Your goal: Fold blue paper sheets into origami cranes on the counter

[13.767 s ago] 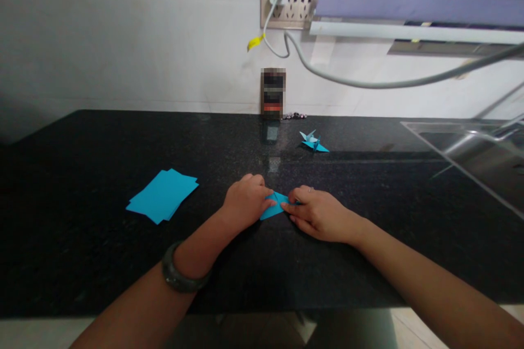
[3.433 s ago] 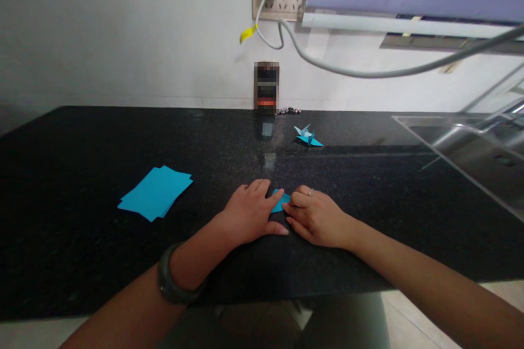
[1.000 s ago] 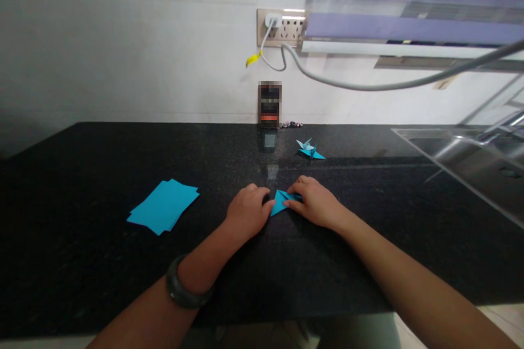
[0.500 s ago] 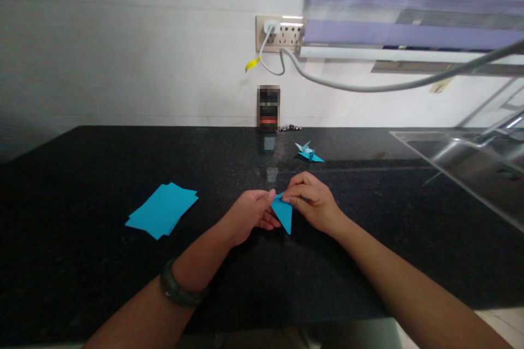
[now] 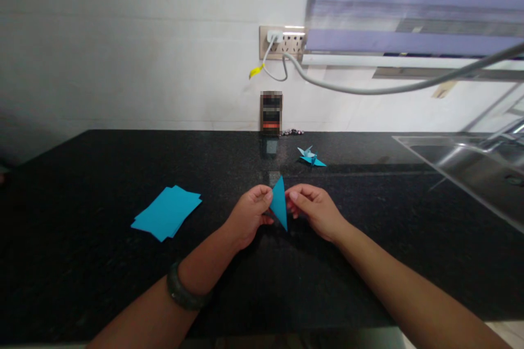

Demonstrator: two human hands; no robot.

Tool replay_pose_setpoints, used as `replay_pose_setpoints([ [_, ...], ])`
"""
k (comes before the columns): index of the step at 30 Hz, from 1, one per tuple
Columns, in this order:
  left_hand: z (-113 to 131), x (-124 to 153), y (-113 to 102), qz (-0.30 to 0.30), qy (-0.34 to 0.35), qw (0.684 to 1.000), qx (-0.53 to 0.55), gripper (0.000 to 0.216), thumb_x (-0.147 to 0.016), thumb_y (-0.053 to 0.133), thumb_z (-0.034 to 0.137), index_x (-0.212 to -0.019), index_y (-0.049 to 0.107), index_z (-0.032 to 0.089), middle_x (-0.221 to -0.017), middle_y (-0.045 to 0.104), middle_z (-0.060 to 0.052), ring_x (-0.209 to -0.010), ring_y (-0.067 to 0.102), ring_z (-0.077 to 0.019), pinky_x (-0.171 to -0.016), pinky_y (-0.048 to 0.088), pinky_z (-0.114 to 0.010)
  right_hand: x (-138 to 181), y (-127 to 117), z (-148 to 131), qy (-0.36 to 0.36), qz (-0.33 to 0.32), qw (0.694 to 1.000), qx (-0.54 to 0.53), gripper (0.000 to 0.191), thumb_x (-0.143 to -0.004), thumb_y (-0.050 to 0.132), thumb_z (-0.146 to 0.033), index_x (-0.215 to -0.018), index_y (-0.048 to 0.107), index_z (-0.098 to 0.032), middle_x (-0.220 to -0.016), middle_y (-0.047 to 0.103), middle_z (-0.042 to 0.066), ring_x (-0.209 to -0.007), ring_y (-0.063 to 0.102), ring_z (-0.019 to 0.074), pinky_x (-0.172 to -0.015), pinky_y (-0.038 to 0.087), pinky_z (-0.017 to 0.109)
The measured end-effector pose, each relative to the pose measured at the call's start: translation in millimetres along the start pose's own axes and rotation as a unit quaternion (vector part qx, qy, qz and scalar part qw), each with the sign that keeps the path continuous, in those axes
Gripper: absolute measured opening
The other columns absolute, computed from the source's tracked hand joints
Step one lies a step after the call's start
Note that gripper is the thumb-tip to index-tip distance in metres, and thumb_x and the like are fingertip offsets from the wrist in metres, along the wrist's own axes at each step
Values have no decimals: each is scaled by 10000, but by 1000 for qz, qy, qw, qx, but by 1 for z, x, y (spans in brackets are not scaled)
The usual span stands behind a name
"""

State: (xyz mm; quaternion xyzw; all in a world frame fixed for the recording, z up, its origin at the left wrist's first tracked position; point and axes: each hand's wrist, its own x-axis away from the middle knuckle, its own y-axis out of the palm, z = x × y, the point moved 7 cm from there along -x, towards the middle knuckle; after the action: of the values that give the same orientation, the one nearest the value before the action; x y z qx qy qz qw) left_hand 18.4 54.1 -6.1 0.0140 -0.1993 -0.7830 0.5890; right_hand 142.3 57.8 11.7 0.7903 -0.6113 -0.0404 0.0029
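Observation:
My left hand (image 5: 250,215) pinches a folded blue paper (image 5: 279,204) by its left edge, between thumb and fingers. The paper is a narrow triangle, held upright just above the dark countertop with one point up and one down. Close by its right edge is my right hand (image 5: 315,210), fingers loosely bent and a little apart, not gripping the paper; whether a fingertip touches the edge is hard to see. Two folded paper cranes, a pale one (image 5: 308,153) and a blue one (image 5: 314,161), rest beyond the hands.
A loose stack of blue paper sheets (image 5: 167,212) lies to the left on the black countertop (image 5: 94,272). At the back, a blurred-out upright object (image 5: 271,113) leans by the wall beside a beaded string (image 5: 292,132). A metal sink (image 5: 462,155) is at right; a grey cable (image 5: 368,90) hangs above.
The folded paper has turned, so a point now stands up between the hands. My right fingers have come off its top and moved slightly right. My left hand keeps its hold.

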Motion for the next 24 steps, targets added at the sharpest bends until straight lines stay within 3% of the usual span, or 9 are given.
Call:
replay_pose_setpoints([
  [6, -5, 1, 7, -27, -29, 998, 46, 238, -758, 575, 386, -786, 500, 161, -632, 543, 12, -560, 539, -108, -515, 386, -216, 0, 6, 8, 43, 2, 995, -91, 316, -681, 670, -445, -771, 627, -146, -599, 545, -19, -498, 483, 64, -444, 390, 180],
  [11, -4, 4, 14, -58, -35, 996, 56, 239, -781, 543, 394, -776, 489, 161, -644, 572, -4, -576, 559, -121, -537, 394, -230, 2, 14, 11, 55, -25, 992, -111, 330, -644, 705, -435, -773, 621, -143, -593, 577, -19, -508, 515, 65, -455, 403, 173],
  [24, -6, 5, 15, -58, -37, 997, 30, 266, -760, 561, 419, -782, 476, 168, -616, 575, -2, -590, 584, -143, -542, 402, -236, 2, 13, 10, 51, -22, 992, -110, 266, -612, 748, -315, -763, 608, -146, -615, 607, -25, -504, 535, 66, -465, 430, 180],
])
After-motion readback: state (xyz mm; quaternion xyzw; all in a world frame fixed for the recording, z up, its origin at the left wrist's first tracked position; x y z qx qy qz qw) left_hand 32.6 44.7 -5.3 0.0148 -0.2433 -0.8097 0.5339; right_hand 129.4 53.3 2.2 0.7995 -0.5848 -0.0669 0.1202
